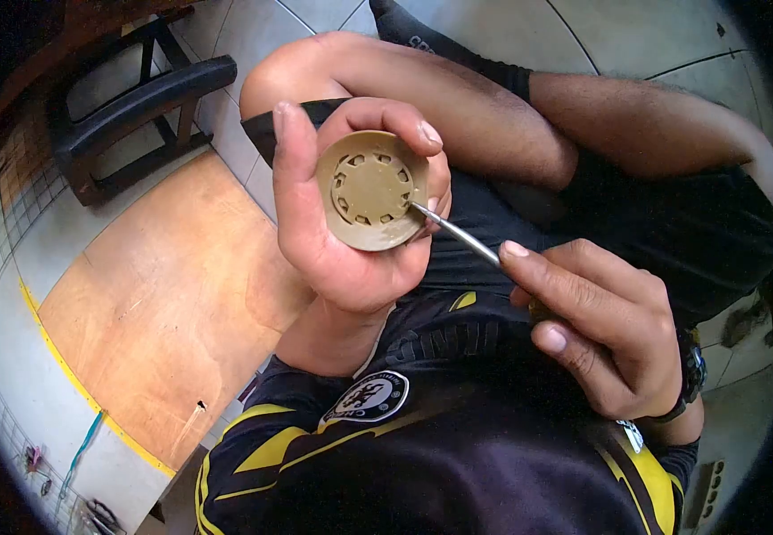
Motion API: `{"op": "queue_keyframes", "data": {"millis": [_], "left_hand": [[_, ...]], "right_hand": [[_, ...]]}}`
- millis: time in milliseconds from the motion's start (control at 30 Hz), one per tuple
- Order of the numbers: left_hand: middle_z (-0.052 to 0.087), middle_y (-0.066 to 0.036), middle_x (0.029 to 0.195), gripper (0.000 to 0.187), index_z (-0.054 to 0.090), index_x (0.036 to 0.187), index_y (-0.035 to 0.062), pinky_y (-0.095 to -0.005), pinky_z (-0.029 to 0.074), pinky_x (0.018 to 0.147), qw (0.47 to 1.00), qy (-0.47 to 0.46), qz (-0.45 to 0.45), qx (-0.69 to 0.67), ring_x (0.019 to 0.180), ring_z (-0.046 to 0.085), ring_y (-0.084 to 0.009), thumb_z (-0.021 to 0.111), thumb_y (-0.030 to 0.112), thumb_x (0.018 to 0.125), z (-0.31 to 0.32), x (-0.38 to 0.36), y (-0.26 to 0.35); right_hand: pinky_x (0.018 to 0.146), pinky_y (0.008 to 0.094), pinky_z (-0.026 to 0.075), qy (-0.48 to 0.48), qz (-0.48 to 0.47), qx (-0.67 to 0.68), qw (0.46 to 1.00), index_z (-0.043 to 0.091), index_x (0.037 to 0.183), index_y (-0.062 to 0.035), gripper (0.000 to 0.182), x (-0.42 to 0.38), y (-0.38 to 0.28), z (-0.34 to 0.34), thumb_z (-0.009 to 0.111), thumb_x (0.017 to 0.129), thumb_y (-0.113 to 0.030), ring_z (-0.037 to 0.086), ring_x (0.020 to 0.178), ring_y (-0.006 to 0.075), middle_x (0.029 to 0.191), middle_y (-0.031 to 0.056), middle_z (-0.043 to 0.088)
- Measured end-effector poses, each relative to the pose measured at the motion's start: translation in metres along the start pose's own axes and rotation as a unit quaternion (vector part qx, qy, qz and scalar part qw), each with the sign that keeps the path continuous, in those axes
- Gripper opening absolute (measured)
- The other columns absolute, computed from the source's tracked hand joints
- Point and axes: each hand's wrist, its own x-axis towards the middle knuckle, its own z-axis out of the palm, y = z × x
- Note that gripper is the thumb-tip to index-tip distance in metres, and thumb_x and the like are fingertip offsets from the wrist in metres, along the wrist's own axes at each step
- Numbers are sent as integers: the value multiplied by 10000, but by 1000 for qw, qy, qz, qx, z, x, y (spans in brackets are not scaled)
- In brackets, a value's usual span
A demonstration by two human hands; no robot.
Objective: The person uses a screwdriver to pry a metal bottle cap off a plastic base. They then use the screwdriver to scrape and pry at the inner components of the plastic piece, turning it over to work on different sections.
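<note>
A round, olive-brown clay-like disc (pixel 364 192) with a raised rim rests in the palm of my left hand (pixel 342 267), its face turned up to me. My fingers and thumb curl around its edge. Several small angular notches form a ring on its face. In my right hand (pixel 609 325), pinched between thumb and fingers, is a slim metal carving tool (pixel 462 235). The tool's tip touches the disc near the notches on its right side. Most of the tool's handle is hidden by my fingers.
At the left lies a wooden board (pixel 172 312) with a yellow edge strip (pixel 79 383). A black frame (pixel 141 107) stands beyond it. A teal strip (pixel 83 450) and scissors (pixel 101 515) lie at lower left. My crossed legs (pixel 458 107) are in front, over a tiled floor (pixel 645 36).
</note>
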Motion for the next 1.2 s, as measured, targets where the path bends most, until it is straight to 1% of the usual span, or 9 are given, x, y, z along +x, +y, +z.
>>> {"op": "queue_keyframes", "data": {"millis": [233, 300, 433, 533, 600, 767, 900, 1033, 1200], "left_hand": [[650, -152, 822, 811, 603, 980, -45, -268, 480, 481, 999, 40, 30, -3, 566, 595, -184, 192, 651, 1049, 4, -1, -4], [658, -157, 851, 823, 602, 981, -44, -267, 486, 492, 1000, 5, 16, -2, 573, 603, -182, 186, 663, 1043, 2, -1, -4], [664, -157, 847, 836, 613, 966, -41, -260, 487, 503, 1000, 16, 16, 15, 575, 606, -178, 174, 667, 1042, 4, -1, -2], [672, -153, 834, 854, 629, 935, -34, -244, 483, 515, 998, -11, 10, 57, 581, 609, -169, 159, 672, 1039, 2, -2, -1], [518, -118, 614, 809, 592, 1016, -38, -261, 338, 412, 993, 15, 26, 110, 479, 445, -159, 204, 672, 1042, 6, -3, -1], [522, -110, 610, 828, 595, 1012, -42, -261, 334, 412, 990, 23, 27, 136, 472, 446, -154, 203, 687, 1035, 4, -4, -2], [520, -100, 612, 847, 597, 1008, -44, -259, 322, 412, 990, 47, 28, 132, 473, 447, -148, 211, 709, 1023, 3, -4, -2], [517, -86, 620, 852, 594, 1011, -47, -256, 316, 423, 989, 27, 32, 145, 486, 447, -141, 224, 721, 1015, 5, -4, 1], [566, -85, 715, 908, 595, 1009, -67, -244, 385, 480, 979, 49, 51, 194, 567, 505, -137, 226, 762, 985, 9, -8, 0]], "right_hand": [[695, 315, 529, 3, -4, 13, 1000, 625, 1343, 31, 442, 1, 2, -3, 648, 944, -157, 675, 771, 212, 925, 176, 669], [691, 314, 528, -3, -3, 13, 1000, 627, 1342, 29, 445, 0, 1, -5, 654, 940, -157, 675, 768, 211, 921, 174, 668], [679, 310, 525, -3, 0, -9, 1000, 633, 1340, 22, 453, 1, -5, -7, 669, 929, -164, 672, 758, 208, 908, 171, 664], [674, 310, 526, -8, 15, -13, 1000, 640, 1333, 20, 453, 0, -7, -9, 676, 921, -165, 670, 753, 208, 901, 169, 663], [675, 310, 526, -12, 15, -12, 1000, 643, 1329, 20, 447, 1, -9, -12, 673, 919, -156, 669, 751, 208, 899, 169, 663], [676, 307, 524, -14, 12, -11, 1000, 650, 1320, 22, 437, 0, -9, -13, 667, 910, -127, 669, 748, 210, 899, 170, 666], [683, 308, 526, -12, 18, -1, 1000, 649, 1321, 22, 457, -1, -6, -13, 669, 903, -161, 677, 757, 218, 917, 183, 674], [695, 313, 528, -3, 15, 8, 1000, 638, 1330, 27, 482, 1, -6, -13, 666, 901, -192, 682, 771, 225, 931, 193, 677], [697, 315, 526, 5, -6, -2, 1000, 628, 1337, 36, 474, 7, -9, -8, 658, 911, -170, 677, 769, 224, 941, 190, 677]]}}
